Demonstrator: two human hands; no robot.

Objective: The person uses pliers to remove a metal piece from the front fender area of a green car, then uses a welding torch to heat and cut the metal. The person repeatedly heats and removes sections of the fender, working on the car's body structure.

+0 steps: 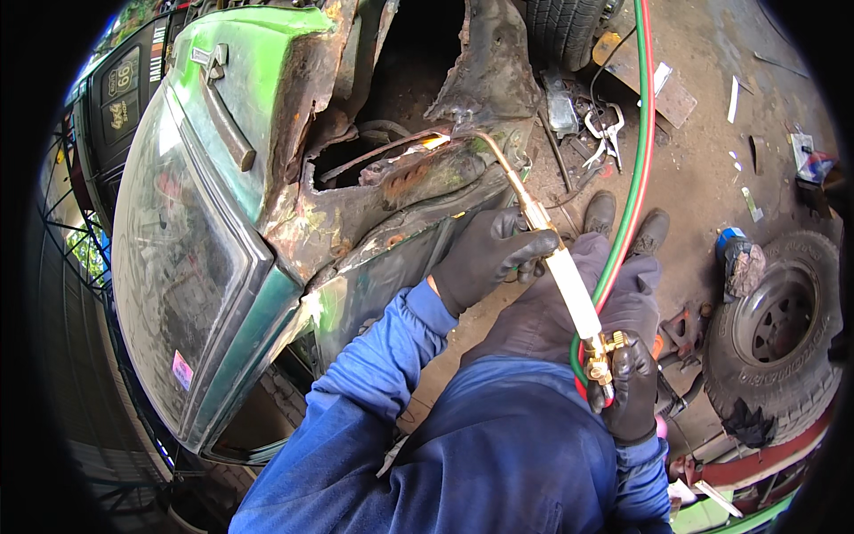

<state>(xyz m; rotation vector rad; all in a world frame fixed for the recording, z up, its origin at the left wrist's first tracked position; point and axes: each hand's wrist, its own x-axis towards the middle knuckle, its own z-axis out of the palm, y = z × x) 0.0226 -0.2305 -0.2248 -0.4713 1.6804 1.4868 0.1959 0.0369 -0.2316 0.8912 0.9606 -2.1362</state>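
My left hand (487,258), in a black glove, has its fingers curled around the upper part of a torch (571,289) with a white handle and brass fittings. My right hand (632,392), also gloved, grips the torch's lower end by the brass valves. The thin copper nozzle (498,156) bends toward a rusty, cut-open vehicle body (356,222). A bright orange-white glow (435,141) shows on a metal strip at a ragged opening near the nozzle's tip. Green and red hoses (633,205) run from the torch's lower end up past its right side.
A windscreen (182,285) and green bodywork (258,36) are on the left. On the floor at the right lie locking pliers (606,133), a metal plate (672,93), a wheel with tyre (769,392) and scattered scraps. Another tyre (560,22) is at the top. My boots (649,233) stand beside the vehicle.
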